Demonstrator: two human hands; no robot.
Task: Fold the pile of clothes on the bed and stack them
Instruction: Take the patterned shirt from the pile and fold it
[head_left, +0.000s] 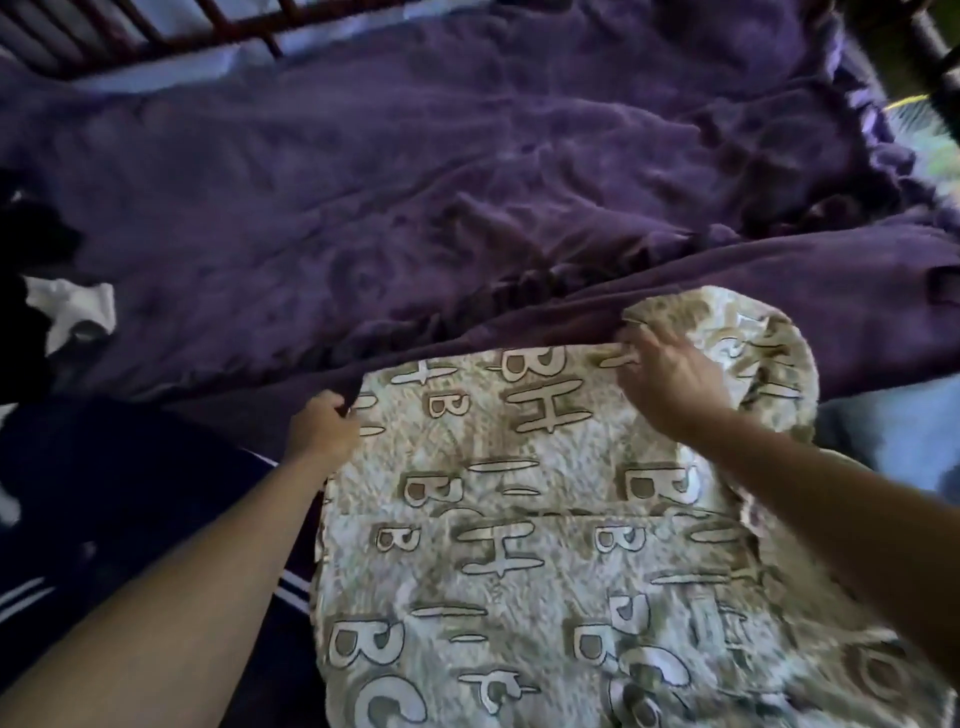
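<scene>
At the 5 o'clock sector of the view, the letter-printed cloth (519, 519) lay spread on the purple bedspread (415, 182), with a rounded flap turned up at its 1 o'clock corner. The fabric appeared thin, soft and light, judging by its fine creases. It would likely drape and slide rather than hold a line, so the corners and edges were the proper points of hold.

The left hand (324, 428) was clenched on the cloth's 10 o'clock corner, with the fingers curled round the edge. The right hand (672, 382) pinched the far edge near 12 o'clock, beside the upturned flap, with the fingertips closed on the fabric. Both grips looked narrow, taking only the hem.

A dark garment with white stripes (104, 493) lay just beside the cloth at 8 o'clock, under the left forearm. White fabric (72, 306) lay at 9 o'clock of the view. The bed rail (234, 21) ran along 11 o'clock.
</scene>
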